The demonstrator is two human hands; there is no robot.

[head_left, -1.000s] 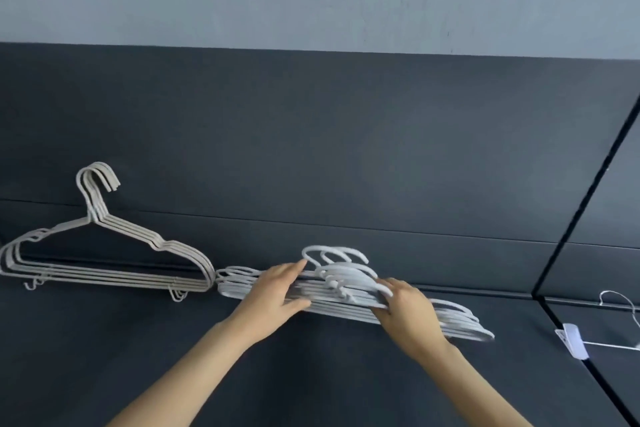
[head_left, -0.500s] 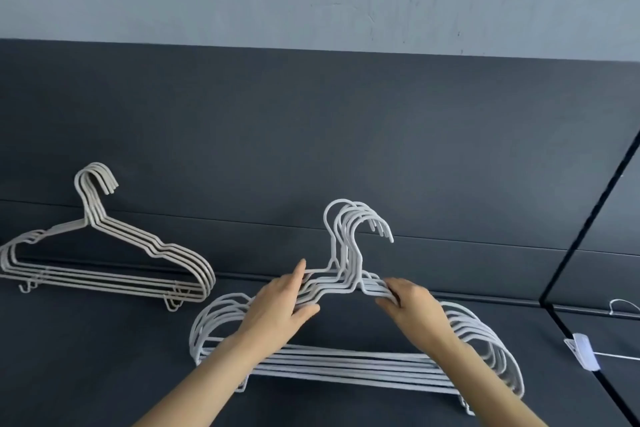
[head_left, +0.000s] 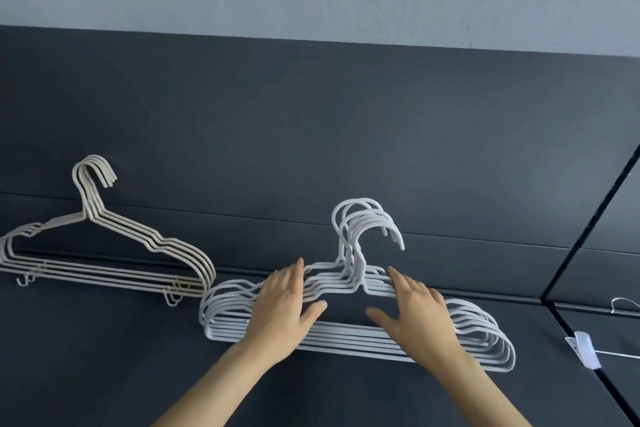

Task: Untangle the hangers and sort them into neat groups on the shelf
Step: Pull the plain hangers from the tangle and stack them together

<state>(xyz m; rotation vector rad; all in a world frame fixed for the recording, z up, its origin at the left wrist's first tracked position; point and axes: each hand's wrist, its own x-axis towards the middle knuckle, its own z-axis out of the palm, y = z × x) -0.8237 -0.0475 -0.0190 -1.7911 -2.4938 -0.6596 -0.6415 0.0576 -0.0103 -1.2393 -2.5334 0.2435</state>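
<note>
While the white stack [head_left: 346, 338] stands on the shelf [head_left: 104, 374], leaning on the back panel [head_left: 311, 149] just right of the beige stack [head_left: 104, 276], each grip is spread. The left hand [head_left: 280, 308] and right hand [head_left: 419, 315] lie flat-fingered on its shoulders, apparently clasping nothing. Released carelessly, the fanned hangers could slide flat, or their left ends could snag the beige stack.

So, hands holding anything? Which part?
Nothing gripped. Left hand and right hand rest with straight fingers on the white hanger stack, on its shoulder bars either side of the hooks.
</note>
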